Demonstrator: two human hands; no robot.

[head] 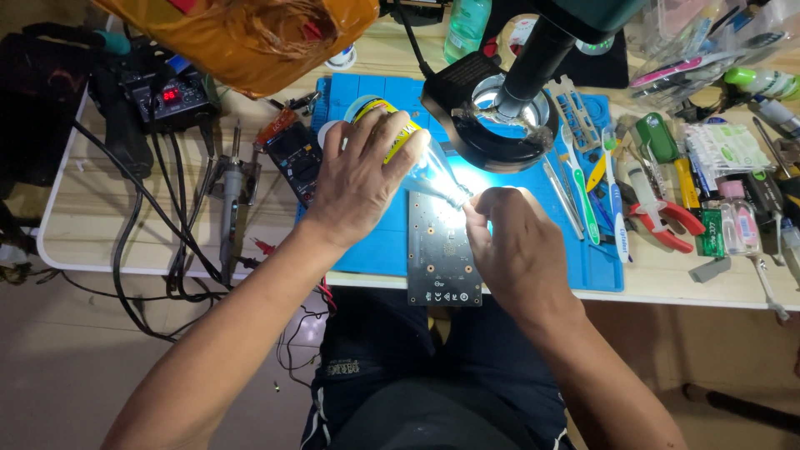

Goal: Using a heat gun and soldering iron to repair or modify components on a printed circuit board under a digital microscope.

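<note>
Under the microscope (533, 58), on the blue mat (375, 242): circuit board (442, 258). Left hand (358, 183) clasps squeeze bottle (417, 158), nozzle toward board. Right hand (517, 242) fingertips pinched together at nozzle tip.

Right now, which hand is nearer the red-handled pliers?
Right. The right hand is beside the circuit board, left of the red-handled pliers; the left hand is farther left.

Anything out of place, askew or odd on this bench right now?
Mostly ordinary clutter. The dark circuit board overhangs the table's front edge, above the person's lap, while the left hand tips a yellow-labelled bottle over it and the right hand steadies it.
</note>
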